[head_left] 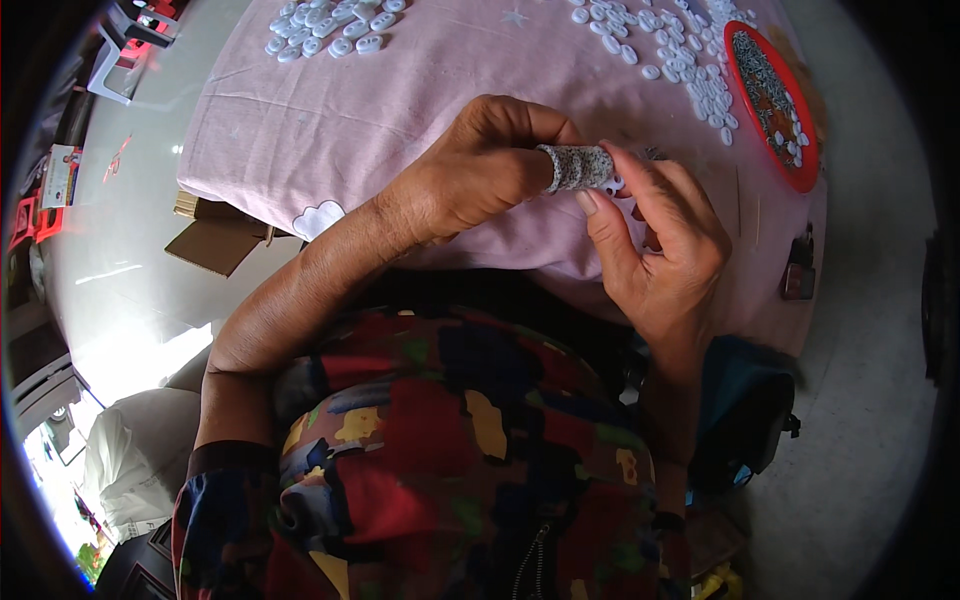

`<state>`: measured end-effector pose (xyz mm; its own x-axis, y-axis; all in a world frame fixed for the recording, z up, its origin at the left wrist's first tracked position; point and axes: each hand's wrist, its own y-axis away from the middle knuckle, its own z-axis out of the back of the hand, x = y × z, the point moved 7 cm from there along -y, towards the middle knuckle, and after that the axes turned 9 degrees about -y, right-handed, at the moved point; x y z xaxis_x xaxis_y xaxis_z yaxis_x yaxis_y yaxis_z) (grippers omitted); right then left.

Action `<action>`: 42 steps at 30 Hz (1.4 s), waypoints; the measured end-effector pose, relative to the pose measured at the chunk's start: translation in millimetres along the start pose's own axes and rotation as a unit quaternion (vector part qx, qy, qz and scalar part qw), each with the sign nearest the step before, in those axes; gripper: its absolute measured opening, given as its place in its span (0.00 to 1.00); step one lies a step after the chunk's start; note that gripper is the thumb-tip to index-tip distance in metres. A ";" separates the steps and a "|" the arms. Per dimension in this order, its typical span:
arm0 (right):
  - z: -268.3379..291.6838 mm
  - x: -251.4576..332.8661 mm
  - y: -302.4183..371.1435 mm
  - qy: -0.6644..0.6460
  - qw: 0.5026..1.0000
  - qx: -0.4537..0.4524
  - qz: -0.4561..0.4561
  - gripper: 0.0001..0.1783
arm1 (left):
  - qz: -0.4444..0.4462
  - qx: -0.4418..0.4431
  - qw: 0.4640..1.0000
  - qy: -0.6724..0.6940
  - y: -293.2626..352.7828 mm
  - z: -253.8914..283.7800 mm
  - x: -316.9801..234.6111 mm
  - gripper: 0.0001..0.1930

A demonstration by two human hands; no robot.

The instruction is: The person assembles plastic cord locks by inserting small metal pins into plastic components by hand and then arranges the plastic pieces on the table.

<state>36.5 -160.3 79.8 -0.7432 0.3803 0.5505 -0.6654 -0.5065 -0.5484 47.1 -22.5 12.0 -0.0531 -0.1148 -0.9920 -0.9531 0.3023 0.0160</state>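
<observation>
My left hand is raised over the near part of the pink cloth, its fingers curled. A grey speckled fabric wrap covers one of its digits. At the tip of the wrap shows a small white piece, partly hidden, pinched there by the left hand. My right hand comes in from the right, its thumb and forefinger closed around the same white piece. Its other fingers are bent behind. Exactly where each fingertip touches the piece cannot be made out.
Loose white oval pieces lie in a heap at the far left, with another spread at the far right. A red basket holds small grey parts and several white pieces. Thin sticks and a small dark object lie to the right.
</observation>
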 end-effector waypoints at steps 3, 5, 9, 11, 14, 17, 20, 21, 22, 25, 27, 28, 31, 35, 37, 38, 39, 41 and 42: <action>1.0 3.3 0.0 -0.001 1.000 -0.004 0.028 0.17 | -0.001 0.002 1.000 0.011 2.0 0.3 -0.5 0.06; 0.1 2.2 -0.7 -0.002 1.000 0.012 -0.008 0.16 | 0.010 0.001 1.000 0.009 2.5 0.2 0.8 0.07; 3.0 3.1 -0.3 -0.021 1.000 0.002 -0.005 0.16 | 0.008 0.011 1.000 0.013 3.2 -3.6 -5.0 0.07; 1.3 4.3 -0.3 -0.019 1.000 0.003 0.009 0.15 | 0.012 0.011 1.000 0.013 4.6 -3.3 -5.4 0.07; 1.9 7.8 -1.4 -0.009 0.999 0.001 0.033 0.16 | 0.004 0.006 1.000 0.018 5.2 -1.2 -7.4 0.08; 6.8 10.6 -1.0 -0.009 0.999 -0.011 0.034 0.16 | 0.015 0.040 0.999 -0.004 4.8 0.0 -4.0 0.10; 5.6 9.9 -2.6 -0.004 0.999 -0.009 0.044 0.17 | 0.008 0.028 1.000 0.010 2.5 2.5 -2.9 0.11; 5.7 9.7 -2.3 -0.003 0.999 -0.009 0.044 0.17 | -0.003 0.034 0.999 0.010 2.1 1.8 -5.3 0.11; 5.1 8.2 -2.0 -0.012 0.999 -0.003 0.031 0.19 | -0.014 0.041 0.999 0.011 1.6 0.8 -7.3 0.12; 2.3 7.3 -2.5 -0.029 1.000 0.003 -0.003 0.21 | -0.027 0.038 0.999 0.012 3.5 -1.8 -5.7 0.12; 2.5 2.5 -2.8 -0.033 0.999 0.002 -0.026 0.23 | -0.009 0.034 0.999 0.029 6.4 -3.3 -4.5 0.12; 2.3 0.7 -3.1 -0.020 1.000 0.018 -0.003 0.24 | 0.008 0.034 0.998 0.047 6.7 -4.4 -3.0 0.12; 3.5 4.4 -5.6 -0.004 0.999 0.045 0.013 0.24 | 0.025 0.026 0.997 0.074 6.7 -4.7 -0.4 0.11; -0.2 0.1 -5.6 0.027 0.995 0.093 0.016 0.17 | 0.023 0.042 0.997 0.061 5.8 -5.0 -1.1 0.11; -0.5 0.4 -5.5 0.035 0.994 0.107 0.006 0.16 | 0.005 0.043 0.998 0.035 4.9 -5.8 -3.0 0.11; -1.7 -0.2 -5.5 0.043 0.992 0.122 -0.004 0.15 | 0.004 0.044 0.998 0.036 4.3 -6.0 -4.2 0.11; -2.9 -0.9 -6.5 0.042 0.992 0.122 -0.003 0.15 | 0.007 0.045 0.999 0.026 4.6 -5.5 -5.0 0.11; -5.2 2.6 -9.5 0.076 0.989 0.114 0.046 0.16 | 0.011 0.044 0.999 0.016 5.4 -3.6 -2.7 0.11; -5.2 2.2 -10.3 0.076 0.989 0.114 0.047 0.16 | 0.013 0.047 0.998 0.038 5.8 -2.6 -0.3 0.11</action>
<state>41.3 -150.2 83.4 -0.8148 0.4257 0.3936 -0.5721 -0.7006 -0.4265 40.8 -23.1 12.7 -0.1035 -0.1758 -0.9790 -0.9189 0.3936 0.0265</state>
